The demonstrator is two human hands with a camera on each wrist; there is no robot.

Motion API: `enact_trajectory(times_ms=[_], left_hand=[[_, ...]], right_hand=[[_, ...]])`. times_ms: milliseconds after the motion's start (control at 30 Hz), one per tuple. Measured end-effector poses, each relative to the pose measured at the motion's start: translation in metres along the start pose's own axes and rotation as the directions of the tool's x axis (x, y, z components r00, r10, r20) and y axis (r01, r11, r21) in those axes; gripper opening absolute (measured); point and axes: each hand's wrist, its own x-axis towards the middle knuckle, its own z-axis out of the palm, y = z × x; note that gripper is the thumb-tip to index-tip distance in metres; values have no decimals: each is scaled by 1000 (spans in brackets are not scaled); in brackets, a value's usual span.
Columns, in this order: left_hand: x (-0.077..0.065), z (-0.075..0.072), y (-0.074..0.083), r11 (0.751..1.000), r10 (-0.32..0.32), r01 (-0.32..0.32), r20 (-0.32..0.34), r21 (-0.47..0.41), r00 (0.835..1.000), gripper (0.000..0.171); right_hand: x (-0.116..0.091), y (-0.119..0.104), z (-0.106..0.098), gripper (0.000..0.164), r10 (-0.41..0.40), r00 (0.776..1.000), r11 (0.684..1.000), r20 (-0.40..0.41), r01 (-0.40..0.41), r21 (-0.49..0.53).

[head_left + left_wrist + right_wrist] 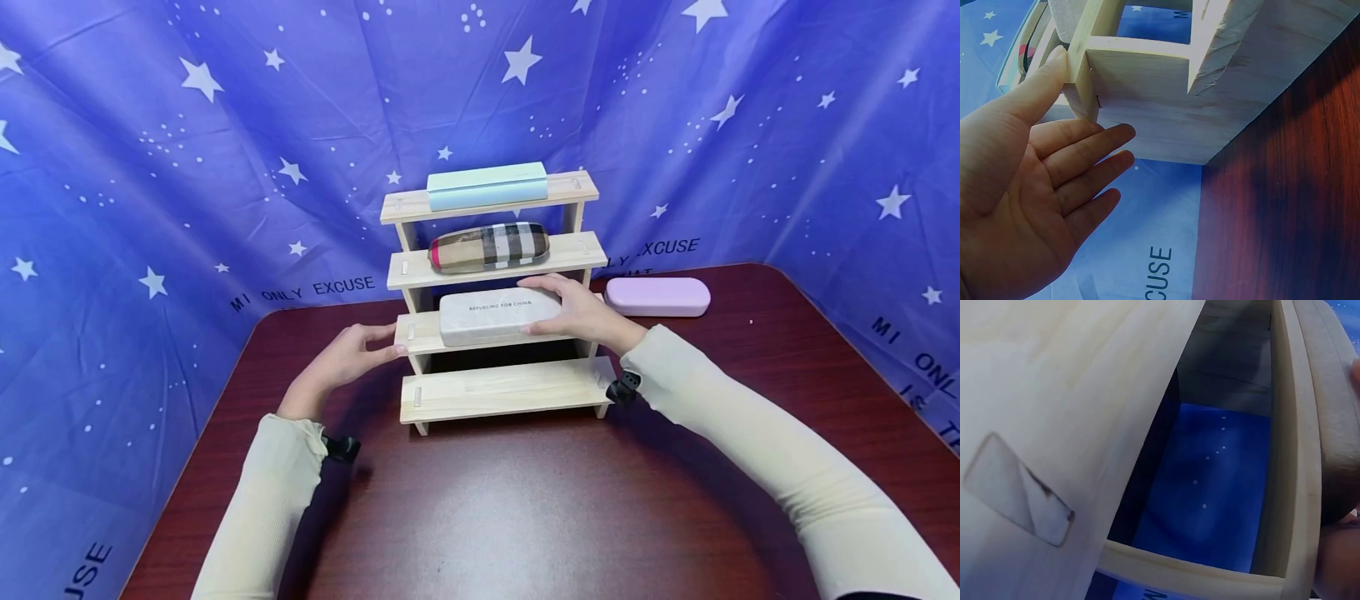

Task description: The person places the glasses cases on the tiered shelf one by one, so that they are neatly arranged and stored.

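My right hand [581,315] grips the right end of a whitish, marbled glasses case [498,312], thumb on its front and fingers over its back. The case lies on the second step from the bottom of a pale wooden stepped display shelf [510,390]. At that step's left end my left hand [347,362] pinches the board between thumb and index finger; its other fingers [1094,178] are extended in the left wrist view. In the right wrist view, only slivers of the case [1329,381] and the right hand [1338,559] show at the edge.
A plaid glasses case [491,247] lies one step higher, and a light blue-green case [487,187] on the top step. A pink glasses case [657,297] rests on the dark red wooden table [487,500] at the right. Blue star-patterned cloth [300,100] hangs behind and at the sides.
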Motion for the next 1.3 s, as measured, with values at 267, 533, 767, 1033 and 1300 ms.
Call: enact_trajectory(times_ms=[267,533,767,1033,1300], left_hand=[[-1,0,1,1000,5,-5,-1,-8,1000,55],[0,0,1,1000,2,-2,3,-12,1000,56],[0,0,1,1000,-4,4,5,-13,1000,56],[0,0,1,1000,2,-2,7,-16,1000,56],[0,0,0,1000,10,-10,5,-18,1000,55]], right_hand=[[-10,2,-5,67,-48,999,999,-5,47,-19],[-24,15,-15,62,-100,994,992,-49,103,71],[-43,20,-28,58,-91,992,994,-92,96,58],[-59,34,-45,50,-150,983,983,-101,160,89],[-74,57,-68,52,-126,985,986,-115,137,95]])
